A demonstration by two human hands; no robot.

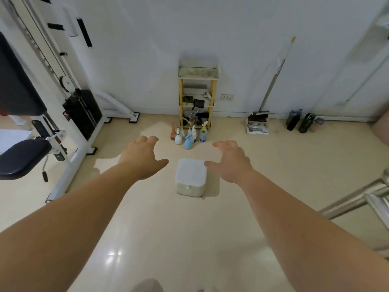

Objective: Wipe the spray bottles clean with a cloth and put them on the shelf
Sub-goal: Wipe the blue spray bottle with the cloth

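Several spray bottles stand on the floor in front of a small yellow-framed shelf [213, 91] against the far wall: a white one [178, 137], a light blue one [188, 142], a clear one with a yellow trigger [203, 132] and a brown one [173, 132]. My left hand [145, 158] and my right hand [230, 160] are stretched out in front of me, fingers spread and loosely bent, holding nothing. They hover on either side of a white square stool [191, 175]. No cloth is visible.
A white weight machine [80, 110] with black padded seats fills the left. A broom and dustpan [257, 121] lean on the wall to the right, with two dark bottles [300, 122] beyond. Metal bars [357, 199] enter at the right edge.
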